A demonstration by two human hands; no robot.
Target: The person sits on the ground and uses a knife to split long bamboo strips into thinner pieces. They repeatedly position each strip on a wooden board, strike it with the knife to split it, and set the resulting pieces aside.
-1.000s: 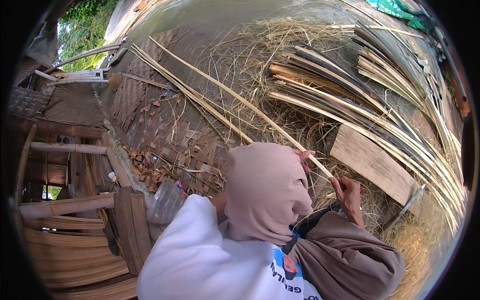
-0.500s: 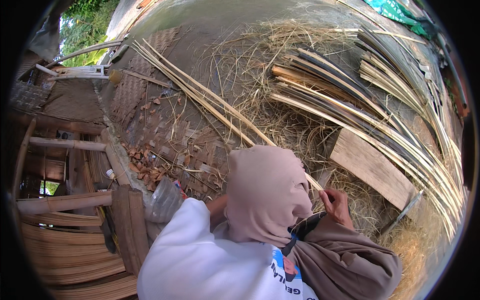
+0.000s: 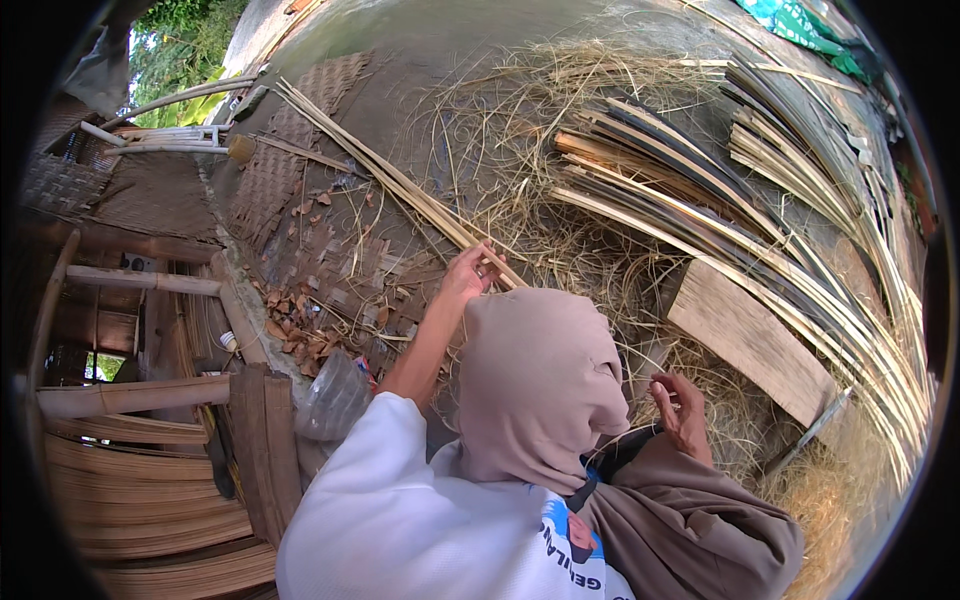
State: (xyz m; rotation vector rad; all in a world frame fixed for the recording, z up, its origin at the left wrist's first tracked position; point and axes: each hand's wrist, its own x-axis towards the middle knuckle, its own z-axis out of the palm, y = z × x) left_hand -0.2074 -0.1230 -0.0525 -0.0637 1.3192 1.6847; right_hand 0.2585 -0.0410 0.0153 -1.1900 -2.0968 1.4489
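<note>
My left hand (image 3: 470, 272) reaches forward past the beige cloth (image 3: 540, 380), its fingers closed around the near part of a bundle of long, pale bamboo strips (image 3: 400, 185). The strips run away toward the far left over the ground, and the cloth hides what lies just behind their near ends. My right hand (image 3: 682, 418) is by the brown cloth (image 3: 690, 510) at the right, fingers bent with a gap between thumb and forefinger; I see nothing in it.
Several piles of split bamboo strips (image 3: 700, 235) lie at the right, beside a wooden board (image 3: 750, 340) and a blade-like tool (image 3: 812, 430). Tangled shavings (image 3: 560, 90) cover the ground. A clear plastic container (image 3: 335, 400) and a bamboo frame (image 3: 140, 395) stand at the left.
My left hand has come out from behind the cloth and taken hold of the strips, which are now closer together. My right hand has let go of the strip end.
</note>
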